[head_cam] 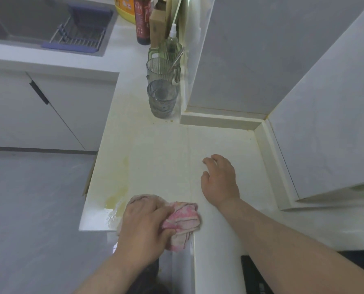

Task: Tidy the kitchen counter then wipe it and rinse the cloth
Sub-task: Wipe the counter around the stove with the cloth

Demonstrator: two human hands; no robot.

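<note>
My left hand (144,224) presses a pink and white striped cloth (184,221) onto the white counter (166,158) at its near left edge; part of the cloth hangs over the front edge. A yellowish stain and a wet patch (115,200) lie just left of the cloth. My right hand (219,180) rests flat on the counter, fingers spread, holding nothing, a little to the right of and beyond the cloth.
Along the wall stand a grey glass tumbler (163,98), two ribbed clear mugs (163,67), a spray bottle (172,36), a dark sauce bottle (143,20) and a yellow container (124,7). The sink (28,15) with a drain rack (79,35) lies at the far left.
</note>
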